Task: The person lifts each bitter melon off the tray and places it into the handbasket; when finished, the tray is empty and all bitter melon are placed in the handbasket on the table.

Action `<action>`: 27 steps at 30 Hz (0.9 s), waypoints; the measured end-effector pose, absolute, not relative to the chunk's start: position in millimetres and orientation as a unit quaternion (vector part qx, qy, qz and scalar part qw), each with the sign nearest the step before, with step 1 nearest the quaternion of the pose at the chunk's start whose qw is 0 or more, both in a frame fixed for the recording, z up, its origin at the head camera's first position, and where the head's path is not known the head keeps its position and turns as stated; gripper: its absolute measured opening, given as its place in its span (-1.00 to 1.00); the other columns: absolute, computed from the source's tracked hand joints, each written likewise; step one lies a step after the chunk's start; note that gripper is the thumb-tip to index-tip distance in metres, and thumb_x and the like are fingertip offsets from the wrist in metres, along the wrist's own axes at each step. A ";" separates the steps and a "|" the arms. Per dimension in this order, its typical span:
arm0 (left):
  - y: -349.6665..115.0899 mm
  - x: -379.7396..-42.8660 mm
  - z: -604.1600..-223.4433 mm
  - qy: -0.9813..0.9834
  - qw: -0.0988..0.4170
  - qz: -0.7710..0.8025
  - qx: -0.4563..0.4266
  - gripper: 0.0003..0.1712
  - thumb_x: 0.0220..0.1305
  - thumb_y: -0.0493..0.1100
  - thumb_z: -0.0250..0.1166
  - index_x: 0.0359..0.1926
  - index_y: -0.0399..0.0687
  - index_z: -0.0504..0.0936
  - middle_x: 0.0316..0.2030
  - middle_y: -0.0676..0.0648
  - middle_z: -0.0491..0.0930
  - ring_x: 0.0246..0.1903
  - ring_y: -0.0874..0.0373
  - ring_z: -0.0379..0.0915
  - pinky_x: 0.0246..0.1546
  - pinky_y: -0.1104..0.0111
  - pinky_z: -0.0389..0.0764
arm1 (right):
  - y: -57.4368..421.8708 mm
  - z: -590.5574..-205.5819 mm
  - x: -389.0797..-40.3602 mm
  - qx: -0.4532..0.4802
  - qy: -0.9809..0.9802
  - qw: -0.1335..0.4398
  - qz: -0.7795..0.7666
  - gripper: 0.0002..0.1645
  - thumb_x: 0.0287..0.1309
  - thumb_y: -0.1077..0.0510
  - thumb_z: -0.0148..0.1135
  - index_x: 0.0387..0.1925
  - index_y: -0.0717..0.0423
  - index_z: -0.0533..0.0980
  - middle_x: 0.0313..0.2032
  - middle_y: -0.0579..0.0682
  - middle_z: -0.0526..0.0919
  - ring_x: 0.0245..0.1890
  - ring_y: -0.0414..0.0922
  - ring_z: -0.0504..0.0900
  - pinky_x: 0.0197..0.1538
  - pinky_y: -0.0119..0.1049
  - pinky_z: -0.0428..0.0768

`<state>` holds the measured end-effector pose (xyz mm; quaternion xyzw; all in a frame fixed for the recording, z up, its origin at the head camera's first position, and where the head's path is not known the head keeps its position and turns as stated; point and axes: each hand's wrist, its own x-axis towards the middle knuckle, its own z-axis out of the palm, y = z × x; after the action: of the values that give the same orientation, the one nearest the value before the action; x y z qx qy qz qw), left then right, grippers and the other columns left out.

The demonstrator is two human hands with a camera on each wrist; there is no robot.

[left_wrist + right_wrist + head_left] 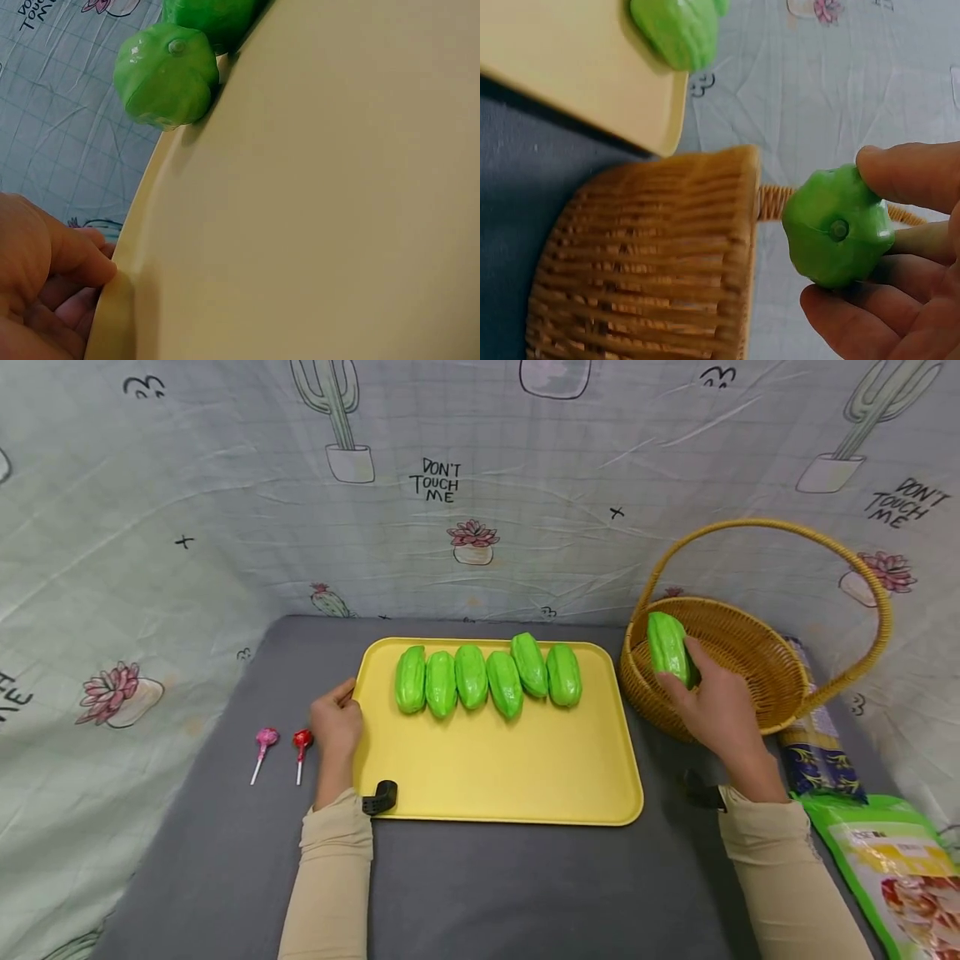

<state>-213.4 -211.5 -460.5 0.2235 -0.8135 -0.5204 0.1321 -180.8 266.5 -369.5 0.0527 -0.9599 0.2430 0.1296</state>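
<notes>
My right hand point(716, 706) grips a green ribbed gourd point(667, 647) over the left side of a wicker basket point(750, 652). In the right wrist view, thumb and fingers curl round the gourd point(832, 240), its stem-like nub facing the camera, beside the basket's rim point(742, 247). My left hand point(337, 727) holds the left rim of a yellow tray point(495, 768). Its curled fingers point(82, 259) meet that rim in the left wrist view. Along the back of the tray lie several similar gourds point(471, 677) side by side.
Two wrapped lollipops, one pink point(266, 737) and one red point(302, 739), lie left of the tray. The basket's tall handle point(780, 525) arches above it. At the right are a blue-patterned packet point(817, 756) and a green bag point(892, 860). A printed cloth point(525, 560) hangs behind the table.
</notes>
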 end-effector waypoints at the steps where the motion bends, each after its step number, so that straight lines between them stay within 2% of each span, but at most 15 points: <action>1: -211.9 -213.2 -459.7 -0.813 0.130 -0.521 0.223 -0.46 0.42 -0.40 -0.05 0.33 -0.18 0.56 0.29 -0.26 0.57 0.32 -0.13 0.48 0.28 0.08 0.52 | 268.7 -369.8 -182.1 0.048 -0.961 0.129 0.240 -0.18 0.46 0.00 0.17 0.52 0.37 0.15 -0.22 0.51 0.63 -0.48 0.17 0.56 -0.46 -0.19 0.39; 4: -213.0 -212.9 -458.5 -0.815 0.126 -0.518 0.227 -0.47 0.44 -0.38 -0.05 0.34 -0.15 0.56 0.29 -0.25 0.57 0.32 -0.12 0.48 0.28 0.09 0.52 | 275.6 -370.4 -184.8 0.037 -0.963 0.117 0.238 -0.17 0.46 -0.02 0.15 0.53 0.35 0.14 -0.13 0.52 0.61 -0.37 0.24 0.58 -0.41 -0.16 0.42; 14: -213.2 -213.8 -462.2 -0.819 0.117 -0.511 0.233 -0.46 0.44 -0.36 -0.05 0.34 -0.12 0.57 0.27 -0.23 0.60 0.30 -0.13 0.49 0.29 0.07 0.51 | 297.5 -378.6 -185.7 0.004 -0.967 0.074 0.244 -0.14 0.50 -0.10 0.08 0.56 0.33 0.09 -0.05 0.52 0.57 -0.31 0.21 0.57 -0.40 -0.19 0.42; 21: -214.5 -210.7 -461.6 -0.819 0.102 -0.514 0.233 -0.46 0.47 -0.35 -0.08 0.36 -0.12 0.54 0.28 -0.25 0.58 0.32 -0.15 0.46 0.29 0.05 0.49 | 308.7 -387.7 -187.8 -0.015 -0.968 0.050 0.245 -0.14 0.52 -0.10 0.05 0.56 0.34 0.07 0.04 0.51 0.53 -0.24 0.21 0.54 -0.32 -0.10 0.45; 27: -212.3 -209.9 -459.9 -0.822 0.108 -0.513 0.224 -0.46 0.47 -0.37 -0.10 0.36 -0.17 0.54 0.28 -0.29 0.57 0.30 -0.18 0.46 0.28 0.02 0.49 | 323.5 -389.9 -195.4 -0.023 -0.971 0.040 0.236 -0.12 0.52 -0.10 0.04 0.55 0.39 0.05 0.11 0.58 0.45 -0.17 0.29 0.52 -0.25 0.05 0.48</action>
<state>-209.9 -212.3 -459.9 0.2236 -0.8218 -0.5129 0.1076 -195.4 323.5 -389.9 -0.0228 -0.9706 0.2363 0.0404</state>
